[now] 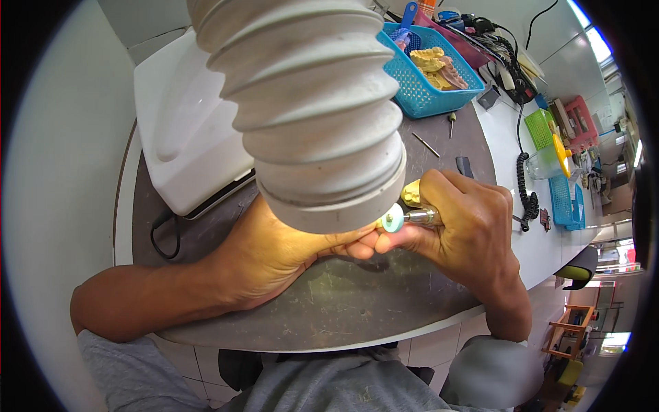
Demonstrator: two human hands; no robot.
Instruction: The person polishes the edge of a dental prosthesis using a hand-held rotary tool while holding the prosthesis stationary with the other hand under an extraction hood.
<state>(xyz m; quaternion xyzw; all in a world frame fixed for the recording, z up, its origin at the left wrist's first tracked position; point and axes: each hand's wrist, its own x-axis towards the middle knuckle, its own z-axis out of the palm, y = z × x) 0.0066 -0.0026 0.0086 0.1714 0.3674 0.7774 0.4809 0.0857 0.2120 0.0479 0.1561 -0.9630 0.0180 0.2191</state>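
The right hand [473, 220] grips a metal handpiece [422, 217] over the grey tabletop [384, 302], its pale green wheel [392, 218] close to the left hand [281, 247]. The left fingers bunch together — the ribbed white hose [316, 117] hides some, so I cannot tell what they grasp. A yellow piece [411, 195] shows beside the right hand.

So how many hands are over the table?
2. The left hand is partly hidden under the ribbed white hose; the right hand is to its right, gripping a rotary tool. I see no others.
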